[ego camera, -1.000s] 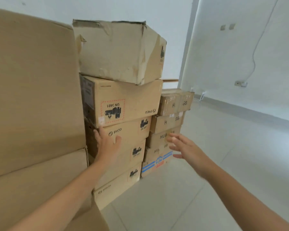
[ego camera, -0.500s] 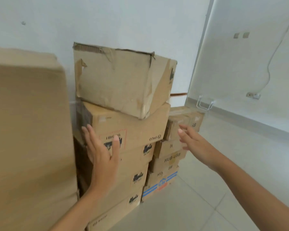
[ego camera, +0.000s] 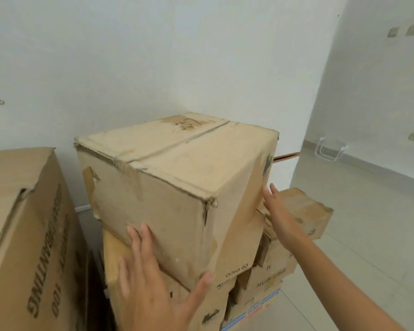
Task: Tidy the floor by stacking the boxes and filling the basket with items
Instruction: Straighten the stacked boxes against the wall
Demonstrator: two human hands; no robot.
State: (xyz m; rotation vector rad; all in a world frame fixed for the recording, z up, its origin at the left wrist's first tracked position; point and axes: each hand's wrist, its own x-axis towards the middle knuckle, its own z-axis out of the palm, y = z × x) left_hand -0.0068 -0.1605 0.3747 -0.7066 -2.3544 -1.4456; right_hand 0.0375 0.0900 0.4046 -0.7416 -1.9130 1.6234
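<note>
Large left box: cut off by the left and bottom edges, its print only partly legible. Left hand: wrist out of frame below; it covers part of the PICO box. Lower boxes: labels blurred, bases cut off. Top box: scrawled marking unreadable.

Our left hand reaches up from six o'clock, fingers straight and spread, thumb splayed toward three o'clock. Our right hand comes in from five o'clock on a bare, outstretched forearm, fingers straight and together, pointing toward eleven o'clock. Neither hand grips anything.
</note>
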